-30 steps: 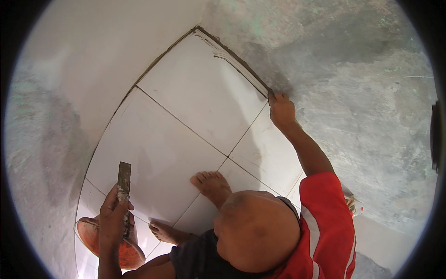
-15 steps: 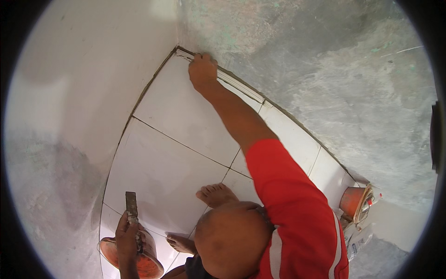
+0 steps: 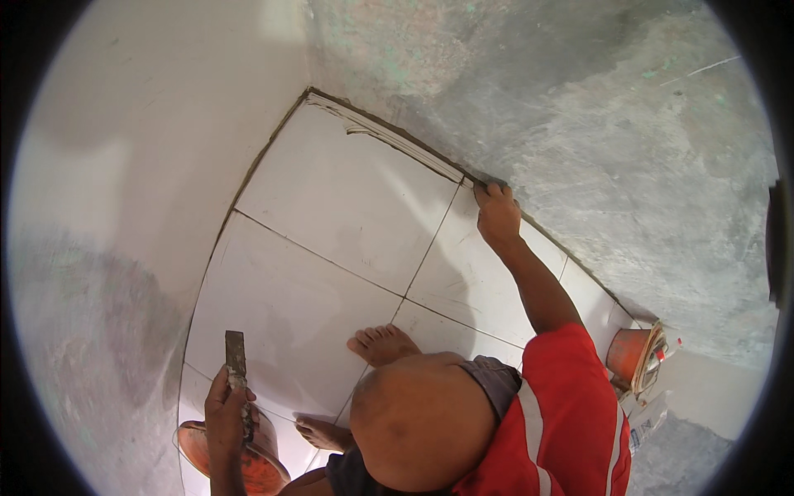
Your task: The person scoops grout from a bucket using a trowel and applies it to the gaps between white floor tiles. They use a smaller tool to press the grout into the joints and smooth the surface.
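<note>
A rough gray wall (image 3: 595,149) fills the upper right of the frame, and a paler wall (image 3: 165,140) takes up the left side; they meet at a corner in the upper middle. Between them spreads a white tiled floor (image 3: 339,182), its joints running as dark lines. At the lower right is the person's red top (image 3: 571,397) with pale stripes, and beside it, at bottom center, a bare bent knee (image 3: 413,422). An orange, flared container (image 3: 265,471) sits at the lower left, partly hidden by the left forearm. A smaller-looking orange bucket (image 3: 628,351), with other items at its mouth, lies at the right near the foot of the gray wall.

The right hand (image 3: 499,217), right of center, is at the floor's edge against that wall. Its fingers are bent; I cannot tell whether they hold anything. The left hand (image 3: 223,417), at the lower left in front of the flared container, has its fingers wrapped around the handle of a flat-bladed tool (image 3: 236,351), blade pointing up the frame. A bare foot (image 3: 383,345) rests on the tiles near center. Along the upper edge of the floor runs a narrow, pale, ridged strip (image 3: 405,144), ending just beside the right hand.
</note>
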